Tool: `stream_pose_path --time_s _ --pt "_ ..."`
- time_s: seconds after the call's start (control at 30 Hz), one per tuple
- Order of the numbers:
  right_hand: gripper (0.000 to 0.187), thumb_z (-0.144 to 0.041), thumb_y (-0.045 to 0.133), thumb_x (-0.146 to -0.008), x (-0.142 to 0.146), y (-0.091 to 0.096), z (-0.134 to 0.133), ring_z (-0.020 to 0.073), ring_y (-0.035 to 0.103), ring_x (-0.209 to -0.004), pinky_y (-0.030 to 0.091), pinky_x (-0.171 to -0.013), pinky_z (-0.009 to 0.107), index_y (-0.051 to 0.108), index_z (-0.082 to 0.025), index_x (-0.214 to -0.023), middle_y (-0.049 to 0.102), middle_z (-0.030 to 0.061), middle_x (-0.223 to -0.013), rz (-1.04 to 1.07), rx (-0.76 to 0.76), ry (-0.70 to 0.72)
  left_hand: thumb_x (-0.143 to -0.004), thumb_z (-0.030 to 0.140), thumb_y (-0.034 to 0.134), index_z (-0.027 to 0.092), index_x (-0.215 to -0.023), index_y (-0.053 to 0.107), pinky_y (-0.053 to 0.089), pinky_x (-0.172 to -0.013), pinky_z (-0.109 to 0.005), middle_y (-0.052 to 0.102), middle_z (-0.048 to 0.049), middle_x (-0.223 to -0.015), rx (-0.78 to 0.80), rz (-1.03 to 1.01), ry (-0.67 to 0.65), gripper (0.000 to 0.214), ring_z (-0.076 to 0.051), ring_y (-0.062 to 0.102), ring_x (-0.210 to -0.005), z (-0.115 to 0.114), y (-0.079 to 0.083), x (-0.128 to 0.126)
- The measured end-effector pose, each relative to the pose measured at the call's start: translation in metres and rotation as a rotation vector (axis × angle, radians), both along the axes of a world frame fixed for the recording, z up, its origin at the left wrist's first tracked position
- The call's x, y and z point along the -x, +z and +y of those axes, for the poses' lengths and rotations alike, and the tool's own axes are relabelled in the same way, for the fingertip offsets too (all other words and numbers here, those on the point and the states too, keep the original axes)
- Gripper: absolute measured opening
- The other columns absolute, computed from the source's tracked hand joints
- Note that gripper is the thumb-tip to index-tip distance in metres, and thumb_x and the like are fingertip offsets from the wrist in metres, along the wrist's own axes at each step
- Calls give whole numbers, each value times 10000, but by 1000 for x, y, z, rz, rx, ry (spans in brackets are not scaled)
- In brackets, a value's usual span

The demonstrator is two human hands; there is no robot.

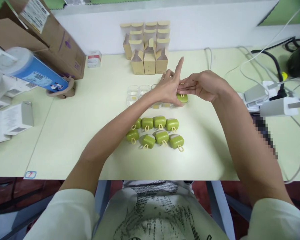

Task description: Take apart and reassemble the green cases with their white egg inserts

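Note:
My left hand point(168, 86) and my right hand point(202, 86) meet over a small green case point(182, 98) near the middle of the table. Both hands touch it; the left forefinger points up and the right fingers lie flat across it. The case sits on or in one of several clear plastic trays point(136, 93) in a row; my hands hide the exact seating. Closer to me, several more green cases with yellow loops point(156, 132) lie in two rows on the pale green table point(90, 133).
Several small tan cartons point(146, 50) stand against the back wall. A brown cardboard box point(57, 40), a blue tube point(32, 70) and white boxes point(12, 116) crowd the left. A power strip with plugs and cables point(272, 96) lies at right. A small white box point(94, 58) sits at the back.

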State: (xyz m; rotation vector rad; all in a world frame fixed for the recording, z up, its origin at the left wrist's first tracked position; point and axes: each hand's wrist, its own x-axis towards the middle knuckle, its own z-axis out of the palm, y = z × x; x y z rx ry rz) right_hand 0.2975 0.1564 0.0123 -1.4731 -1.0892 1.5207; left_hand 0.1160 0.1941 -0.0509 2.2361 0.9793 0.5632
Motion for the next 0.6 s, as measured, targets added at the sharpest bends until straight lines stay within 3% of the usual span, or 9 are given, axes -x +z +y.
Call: stream_pose_path --time_s 0.2,0.3,0.43,0.6 --pt "191 -127 782 -971 -4 29 -18 211 796 -846 714 -1035 384 757 -203 -798 791 87 -822 44 -192 -91 -555 559 1162 223 -1891 -174 186 -1402 -817 636 -259 -1608 8 2 13 1919 -605 264 -1730 6 0 1" --pt "158 -225 786 -985 -12 39 -28 235 819 -901 707 -972 362 786 -207 -828 827 98 -867 36 -190 -57 -541 546 1169 246 -1902 -117 184 -1402 -808 667 -237 -1583 -2 -15 8 1896 -588 293 -1719 6 0 2" --pt "96 -260 858 -917 -15 26 -27 268 850 -1001 711 -935 391 773 -238 -878 870 90 -963 21 -118 -35 -512 605 1175 215 -1906 -28 290 -1365 -788 618 -273 -1619 -30 44 47 1882 -585 357 -1672 4 3 4" --pt "58 -159 799 -870 -3 9 -24 283 846 -1013 725 -859 411 782 -213 -886 875 125 -1019 47 -40 5 -505 615 1171 194 -1899 -93 369 -1336 -770 668 -245 -1532 -60 65 75 1929 -547 443 -1610 3 3 3"
